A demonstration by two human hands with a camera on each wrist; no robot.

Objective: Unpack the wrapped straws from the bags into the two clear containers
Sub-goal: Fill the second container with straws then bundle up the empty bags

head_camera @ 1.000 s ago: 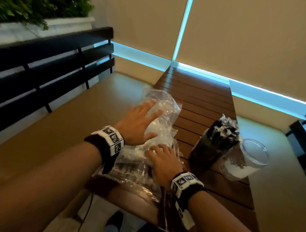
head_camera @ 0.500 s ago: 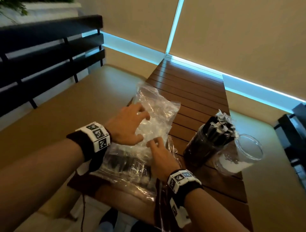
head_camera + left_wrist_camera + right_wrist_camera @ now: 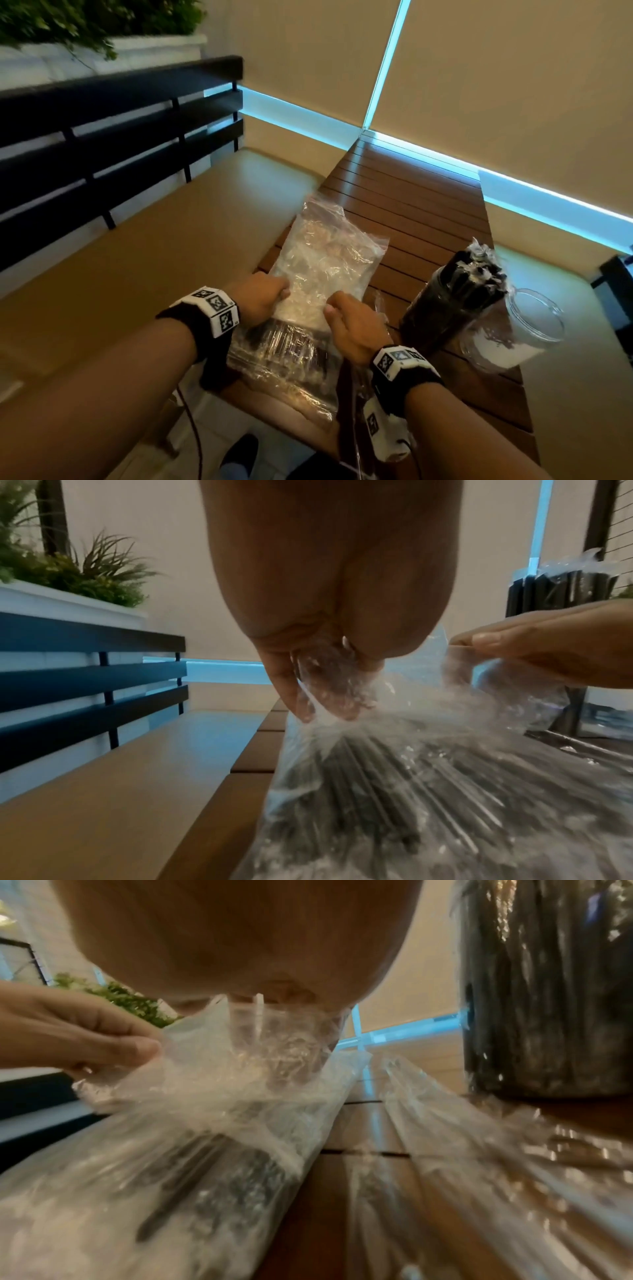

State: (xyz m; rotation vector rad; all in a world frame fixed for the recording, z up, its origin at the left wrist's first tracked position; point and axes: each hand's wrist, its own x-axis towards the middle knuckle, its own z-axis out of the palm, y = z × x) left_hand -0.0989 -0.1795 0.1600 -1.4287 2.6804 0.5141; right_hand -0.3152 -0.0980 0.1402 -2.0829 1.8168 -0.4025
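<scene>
A clear plastic bag [image 3: 318, 274] of dark wrapped straws [image 3: 284, 349] lies on a slatted wooden table [image 3: 411, 205], its loose empty end pointing away from the person. The left hand [image 3: 260, 298] pinches the film with curled fingers [image 3: 291, 691]; the right hand [image 3: 352, 325] grips it just beside. To the right stand a container packed with black straws [image 3: 448, 301] and, touching it, an empty clear container [image 3: 520, 329]. A tan bench [image 3: 137, 257] flanks the table.
</scene>
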